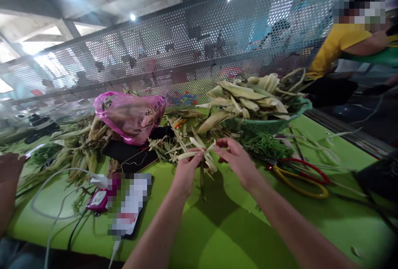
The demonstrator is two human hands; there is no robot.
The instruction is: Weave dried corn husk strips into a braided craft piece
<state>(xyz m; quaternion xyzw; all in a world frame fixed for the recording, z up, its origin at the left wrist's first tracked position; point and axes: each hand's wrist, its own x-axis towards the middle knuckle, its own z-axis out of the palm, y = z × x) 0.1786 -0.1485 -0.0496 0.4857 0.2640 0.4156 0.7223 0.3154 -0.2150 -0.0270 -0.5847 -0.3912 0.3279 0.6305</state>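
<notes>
I have the left hand pinching crossed husk strips over the green table; the right hand half-curls at one end, grip unclear. Likely shaping; next needs steady pinching.

Both forearms forward, fingers bent inward.

papery husk strips, glossy plastic bag, smooth tabletop, perhaps metal screen

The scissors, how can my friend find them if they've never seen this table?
Find the bright green table, then the person's right hand. Further right, just in front of a leafy green heap, lie the scissors. Unlike the greenery, they have one red loop and one yellow.
</notes>
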